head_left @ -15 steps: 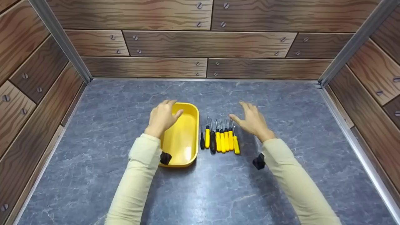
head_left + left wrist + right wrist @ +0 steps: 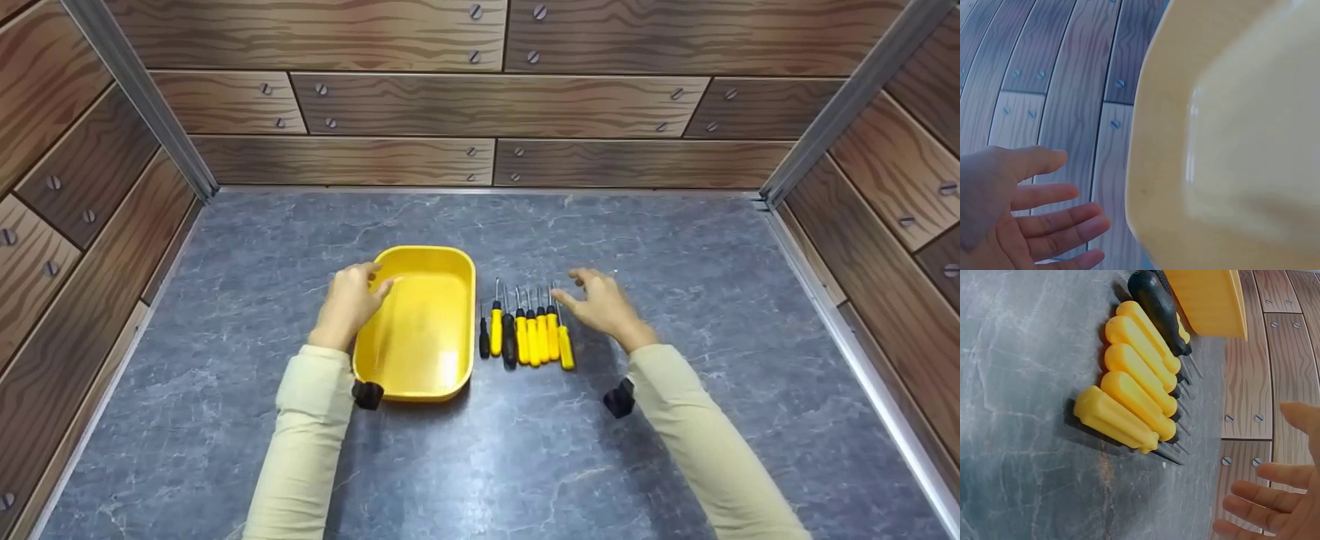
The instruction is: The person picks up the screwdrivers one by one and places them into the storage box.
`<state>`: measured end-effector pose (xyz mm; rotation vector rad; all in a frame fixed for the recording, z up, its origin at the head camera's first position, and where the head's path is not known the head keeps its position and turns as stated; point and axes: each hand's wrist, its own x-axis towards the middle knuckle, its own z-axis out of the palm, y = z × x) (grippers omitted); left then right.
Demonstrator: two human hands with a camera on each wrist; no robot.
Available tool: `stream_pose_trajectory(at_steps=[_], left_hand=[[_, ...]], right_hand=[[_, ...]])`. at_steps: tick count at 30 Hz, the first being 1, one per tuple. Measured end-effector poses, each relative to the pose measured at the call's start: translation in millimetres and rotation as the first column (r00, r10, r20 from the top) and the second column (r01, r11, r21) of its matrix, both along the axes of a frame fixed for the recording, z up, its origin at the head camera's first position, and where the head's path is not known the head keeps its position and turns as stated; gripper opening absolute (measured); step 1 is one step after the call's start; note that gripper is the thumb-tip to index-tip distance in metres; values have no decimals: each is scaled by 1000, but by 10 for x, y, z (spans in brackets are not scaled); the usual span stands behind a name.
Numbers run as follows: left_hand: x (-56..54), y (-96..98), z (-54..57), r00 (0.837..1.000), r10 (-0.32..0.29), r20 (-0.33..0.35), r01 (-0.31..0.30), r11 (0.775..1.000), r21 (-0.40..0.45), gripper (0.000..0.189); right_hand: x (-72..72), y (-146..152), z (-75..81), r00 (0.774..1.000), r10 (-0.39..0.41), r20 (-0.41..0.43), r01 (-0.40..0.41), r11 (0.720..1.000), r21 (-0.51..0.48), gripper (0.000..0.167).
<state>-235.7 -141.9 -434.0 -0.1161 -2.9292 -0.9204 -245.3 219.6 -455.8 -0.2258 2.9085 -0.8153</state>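
Head view: two hands point(image 2: 349, 300) point(image 2: 601, 303), one tray point(image 2: 420, 322), eight screwdrivers point(image 2: 532, 343)

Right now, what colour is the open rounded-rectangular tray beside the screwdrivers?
The tray is yellow, clearest in the head view.

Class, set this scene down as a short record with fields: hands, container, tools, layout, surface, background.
Left hand: holds nothing; near the container's left side
Right hand: holds nothing; near the tools' right end
Container: yellow tray
Tools: eight screwdrivers, six yellow-handled, two black-handled
Layout: row right of the tray, shafts pointing away from the person
Surface: grey marbled tabletop
Background: wood-patterned walls
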Motion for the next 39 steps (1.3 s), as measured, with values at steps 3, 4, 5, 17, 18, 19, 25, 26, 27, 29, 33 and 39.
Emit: stream_pose_trajectory(at_steps=[3, 4, 5, 17, 18, 19, 25, 26, 27, 29, 33, 39], left_hand=[[19, -77, -51, 1000, 24, 4, -24, 1000, 18, 37], [25, -100, -66, 1000, 30, 9, -30, 999, 22, 36], [34, -120, -81, 999, 37, 16, -37, 999, 27, 35], [90, -287, -260, 996, 54, 64, -57, 998, 41, 34], [95, -293, -272, 997, 53, 62, -56, 997, 44, 34], [100, -297, -286, 997, 52, 64, -55, 997, 48, 34], [119, -320, -358, 992, 32, 125, -44, 995, 94, 33], [121, -325, -365, 990, 29, 135, -43, 994, 102, 33], [127, -330, -369, 989, 24, 146, -41, 993, 110, 33], [135, -339, -371, 987, 21, 160, -41, 992, 122, 33], [145, -344, -376, 986, 16, 168, -41, 988, 148, 31], [135, -338, -422, 984, 3, 176, -47, 968, 247, 30]], right_hand=[[13, 6, -32, 1000, 0, 12, 0, 1000, -9, 57], [14, 9, -43, 1000, 1, 16, 0, 1000, -14, 56], [14, 13, -56, 1000, 3, 17, -3, 1000, -20, 55], [46, 33, -174, 999, 17, 33, -17, 1000, -6, 46], [44, 38, -187, 999, 21, 40, -21, 1000, 4, 45], [43, 44, -199, 999, 26, 48, -27, 999, 18, 43], [50, 76, -251, 987, 23, 162, -36, 996, 79, 38], [51, 81, -255, 984, 22, 174, -36, 996, 81, 37], [53, 87, -259, 982, 20, 185, -35, 996, 77, 35], [58, 99, -260, 973, 12, 230, -26, 998, 57, 29], [67, 131, -253, 930, -7, 368, 10, 1000, -5, 20], [88, 152, -265, 868, -36, 495, 83, 994, -75, 19]])
